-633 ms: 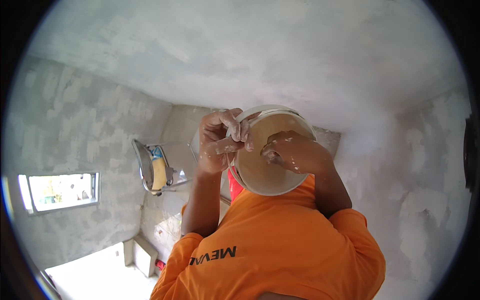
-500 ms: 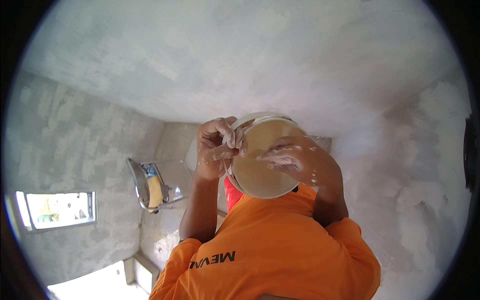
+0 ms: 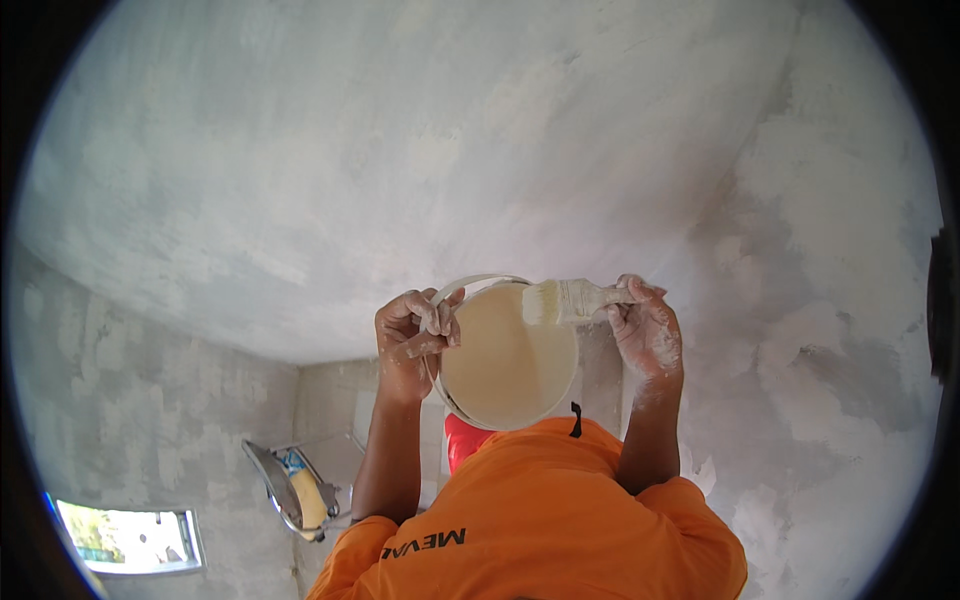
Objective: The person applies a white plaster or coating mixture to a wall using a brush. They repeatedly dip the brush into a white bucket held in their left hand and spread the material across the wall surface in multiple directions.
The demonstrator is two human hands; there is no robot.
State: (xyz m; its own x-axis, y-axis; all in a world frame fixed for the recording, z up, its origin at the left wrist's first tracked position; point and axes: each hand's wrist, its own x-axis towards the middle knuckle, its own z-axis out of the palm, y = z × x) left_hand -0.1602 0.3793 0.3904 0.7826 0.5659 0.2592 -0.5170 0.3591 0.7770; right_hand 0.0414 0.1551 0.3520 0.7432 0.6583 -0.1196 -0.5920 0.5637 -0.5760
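Note:
A round white bucket (image 3: 506,427) of cream-coloured liquid (image 3: 497,352) hangs in front of my body. My left hand (image 3: 415,332) is closed around the bucket's pale curved handle (image 3: 478,281), beside the left rim. To the right, my right hand (image 3: 645,328) grips a wide paintbrush (image 3: 578,301) by its handle. The brush lies about level, its pale, wet-looking bristles pointing left above the bucket's right rim. White splashes coat the fingers of both hands.
A patchy grey-white plastered wall (image 3: 430,170) rises ahead, meeting another wall (image 3: 830,350) at the right. Behind on the left stands a metal-framed chair (image 3: 300,490) with a yellow and a blue item on it. A small window (image 3: 130,538) lies beyond.
My right hand has moved right from over the bucket, and the paintbrush now shows clearly in it. The left hand keeps the handle. The whole view has tilted, shifting the room downward.

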